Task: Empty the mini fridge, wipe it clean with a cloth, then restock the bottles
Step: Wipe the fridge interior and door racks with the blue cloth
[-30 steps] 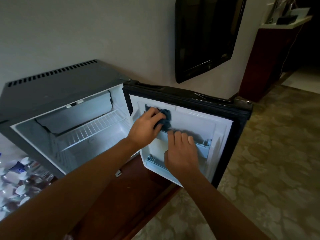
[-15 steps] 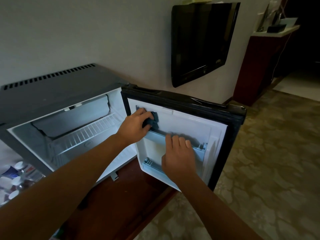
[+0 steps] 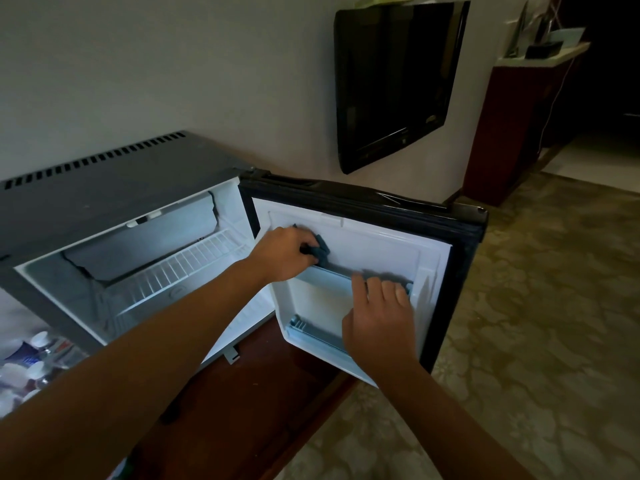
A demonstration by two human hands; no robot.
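While the left hand point(image 3: 284, 252) grips a dark cloth point(image 3: 320, 250) against the fridge door point(image 3: 374, 247) at frame centre, the right hand point(image 3: 379, 323) rests flat-fingered on its shelf rail point(image 3: 332, 273).

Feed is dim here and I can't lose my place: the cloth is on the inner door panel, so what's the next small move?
Probably sweep the cloth rightward across the upper door panel. The left hand grips it near the hinge side, so the panel to its right seems unwiped, while the right hand steadies the door at the shelf rail.
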